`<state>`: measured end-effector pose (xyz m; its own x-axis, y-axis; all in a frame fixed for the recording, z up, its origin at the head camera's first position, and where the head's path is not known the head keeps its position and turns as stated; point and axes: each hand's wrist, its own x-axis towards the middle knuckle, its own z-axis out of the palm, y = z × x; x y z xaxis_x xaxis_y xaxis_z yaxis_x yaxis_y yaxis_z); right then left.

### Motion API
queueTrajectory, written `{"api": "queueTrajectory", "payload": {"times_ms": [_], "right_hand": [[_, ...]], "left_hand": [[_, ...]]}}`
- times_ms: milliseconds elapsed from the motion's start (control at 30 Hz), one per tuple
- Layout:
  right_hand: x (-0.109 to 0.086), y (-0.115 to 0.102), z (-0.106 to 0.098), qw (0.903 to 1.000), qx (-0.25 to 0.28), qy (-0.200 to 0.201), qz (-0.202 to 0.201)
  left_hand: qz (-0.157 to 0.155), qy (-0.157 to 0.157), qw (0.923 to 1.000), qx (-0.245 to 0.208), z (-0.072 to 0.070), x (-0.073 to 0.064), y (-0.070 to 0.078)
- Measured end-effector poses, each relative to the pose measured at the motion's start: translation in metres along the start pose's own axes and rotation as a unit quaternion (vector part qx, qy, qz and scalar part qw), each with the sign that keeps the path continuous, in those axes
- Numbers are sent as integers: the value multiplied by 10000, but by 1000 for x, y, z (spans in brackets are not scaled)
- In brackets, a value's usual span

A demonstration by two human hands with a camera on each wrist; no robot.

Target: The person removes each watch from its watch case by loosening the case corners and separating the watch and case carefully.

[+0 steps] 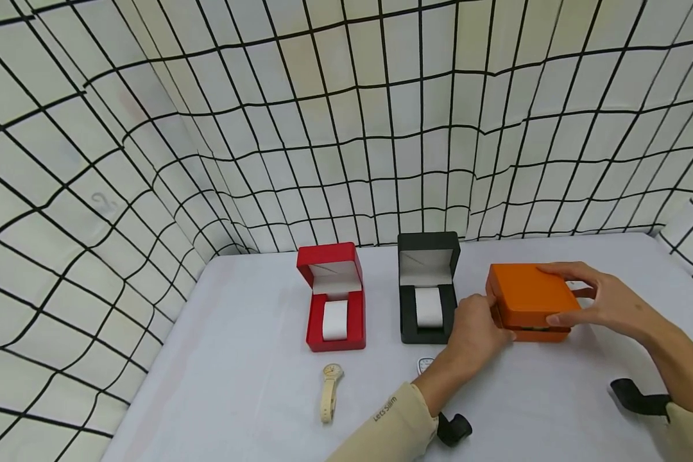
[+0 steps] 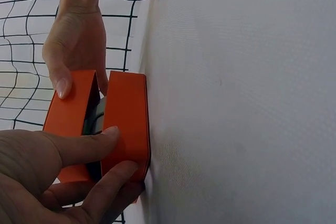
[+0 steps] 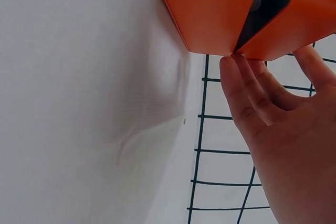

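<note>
An orange watch box (image 1: 534, 292) sits on the white table at the right, its lid parted from the base by a narrow gap at the front. My left hand (image 1: 476, 340) grips the base at its left end; in the left wrist view the thumb (image 2: 110, 136) lies across the gap onto the base. With thumb at the front and fingers over the top, my right hand (image 1: 615, 305) holds the lid's right end. Inside the gap, something grey and dark shows, mostly hidden. A watch face (image 1: 425, 364) peeks out beside my left forearm, which covers the rest.
Left of the orange box stand a black watch box (image 1: 407, 314) and a red watch box (image 1: 354, 321), both with lids raised and white cushions inside. A cream wristwatch (image 1: 330, 391) lies in front of the red one. Black wire mesh (image 1: 346, 86) rises behind the table (image 1: 237, 359).
</note>
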<state>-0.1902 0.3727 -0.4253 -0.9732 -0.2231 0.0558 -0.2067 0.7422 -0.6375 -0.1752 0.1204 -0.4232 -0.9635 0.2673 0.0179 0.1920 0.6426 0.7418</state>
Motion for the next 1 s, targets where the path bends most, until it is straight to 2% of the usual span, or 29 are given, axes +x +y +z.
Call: {"api": "queueTrajectory", "payload": {"times_ms": [233,433,633,1000], "right_hand": [[3,1,-7,9998,90,-141,59],[9,2,-11,9991,165,-370,105],[13,-1,-16,9981,276,-540,88],[22,-1,-25,9963,294,-750,309]], "left_hand": [[90,-18,9998,-199,-1,0,0],[-10,16,9995,-300,-1,0,-1],[-65,53,9995,-312,-1,1,-1],[-16,89,9998,-200,-1,0,0]]}}
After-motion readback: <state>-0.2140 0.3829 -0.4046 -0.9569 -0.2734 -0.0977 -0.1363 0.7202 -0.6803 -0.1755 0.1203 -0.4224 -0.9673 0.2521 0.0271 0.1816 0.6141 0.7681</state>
